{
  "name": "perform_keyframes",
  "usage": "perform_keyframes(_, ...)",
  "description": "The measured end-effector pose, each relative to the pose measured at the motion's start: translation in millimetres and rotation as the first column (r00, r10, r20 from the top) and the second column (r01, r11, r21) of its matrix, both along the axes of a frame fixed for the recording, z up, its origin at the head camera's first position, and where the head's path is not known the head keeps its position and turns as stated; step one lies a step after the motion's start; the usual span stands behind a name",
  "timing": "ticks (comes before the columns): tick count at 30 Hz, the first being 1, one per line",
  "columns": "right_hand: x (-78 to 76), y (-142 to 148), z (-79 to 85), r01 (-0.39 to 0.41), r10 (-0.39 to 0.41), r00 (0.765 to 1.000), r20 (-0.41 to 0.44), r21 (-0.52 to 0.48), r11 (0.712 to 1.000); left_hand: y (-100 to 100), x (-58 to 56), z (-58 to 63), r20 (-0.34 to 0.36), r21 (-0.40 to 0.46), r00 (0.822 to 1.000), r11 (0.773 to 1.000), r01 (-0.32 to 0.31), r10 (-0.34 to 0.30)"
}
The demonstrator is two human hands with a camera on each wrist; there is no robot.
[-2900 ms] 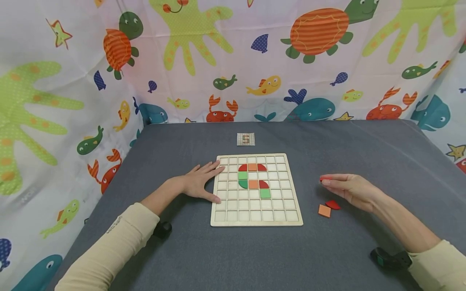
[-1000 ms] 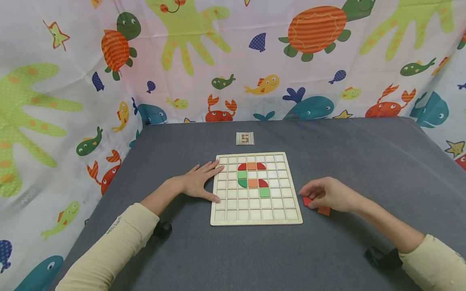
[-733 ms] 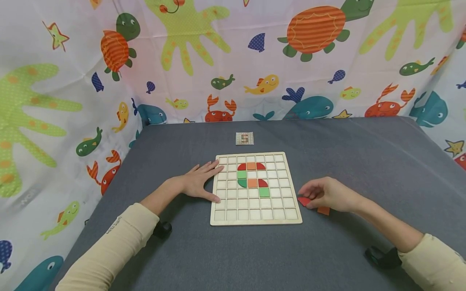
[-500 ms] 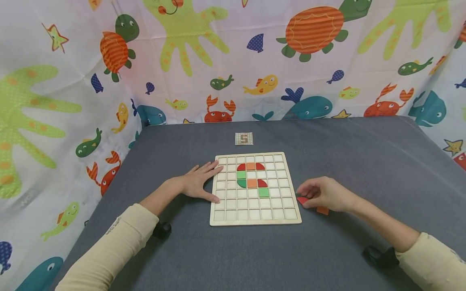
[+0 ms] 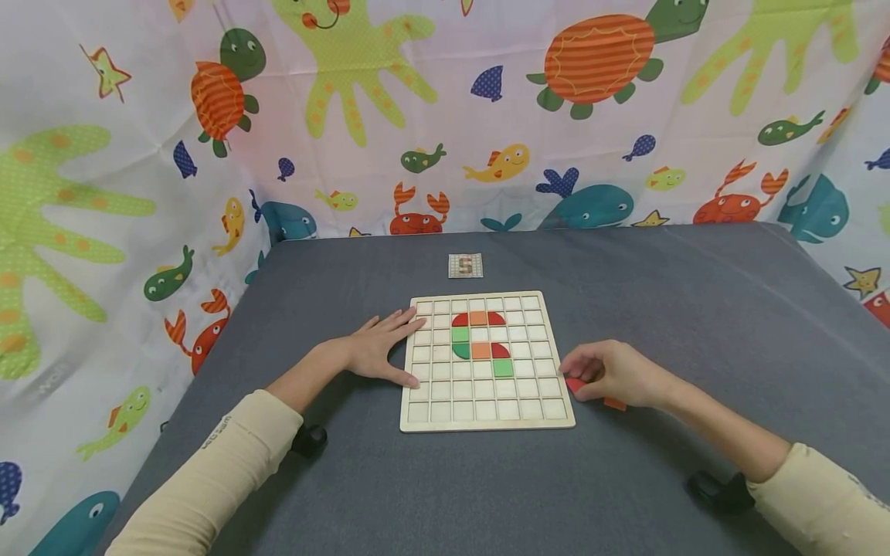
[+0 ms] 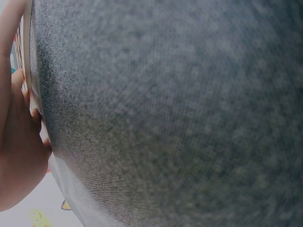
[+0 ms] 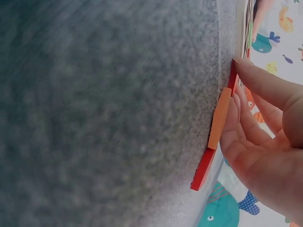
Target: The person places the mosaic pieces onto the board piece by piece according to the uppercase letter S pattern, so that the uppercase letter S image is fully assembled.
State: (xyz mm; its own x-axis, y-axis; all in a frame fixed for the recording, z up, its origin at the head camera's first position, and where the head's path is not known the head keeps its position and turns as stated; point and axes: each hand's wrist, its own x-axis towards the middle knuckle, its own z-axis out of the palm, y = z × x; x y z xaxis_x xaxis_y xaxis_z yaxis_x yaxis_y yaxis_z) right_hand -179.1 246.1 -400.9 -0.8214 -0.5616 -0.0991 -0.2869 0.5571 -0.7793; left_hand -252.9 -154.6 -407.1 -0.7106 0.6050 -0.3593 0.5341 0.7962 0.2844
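My left hand [image 5: 378, 349] lies with spread fingers on the left edge of a wooden grid board [image 5: 452, 417]. In the left wrist view, fingers [image 6: 19, 104] rest along the board's rim. Close beside the board's right edge, my right hand [image 5: 615, 374] pinches a red tile [image 5: 575, 384] low over the table, partly covered by the fingers. Behind it lies an orange square tile [image 5: 615, 404], half hidden under the hand. The right wrist view shows the thumb at the near red tile [image 7: 233, 75], then the orange tile [image 7: 219, 118] and another red tile [image 7: 203, 170].
Set in the board are red quarter-circles [image 5: 460, 320], orange squares [image 5: 480, 350], light green squares [image 5: 503, 367] and a dark green quarter-circle [image 5: 462, 350]. A small card [image 5: 465, 266] with a gridded pattern lies beyond the board on the grey tablecloth [image 5: 334, 494]. A printed curtain [image 5: 445, 116] stands behind.
My right hand has come down from a raised spot farther right and moved left to the board's edge with the red tile at its fingers. My left hand has stayed on the board.
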Motion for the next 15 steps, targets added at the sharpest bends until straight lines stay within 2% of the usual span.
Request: perform_keyframes(15,0.3,1.3,1.2,-0.016,0.016,0.999,0.034,-0.022,1.0,-0.6,-0.8,-1.6,0.0,0.0,1.0,1.0,0.001,-0.001)
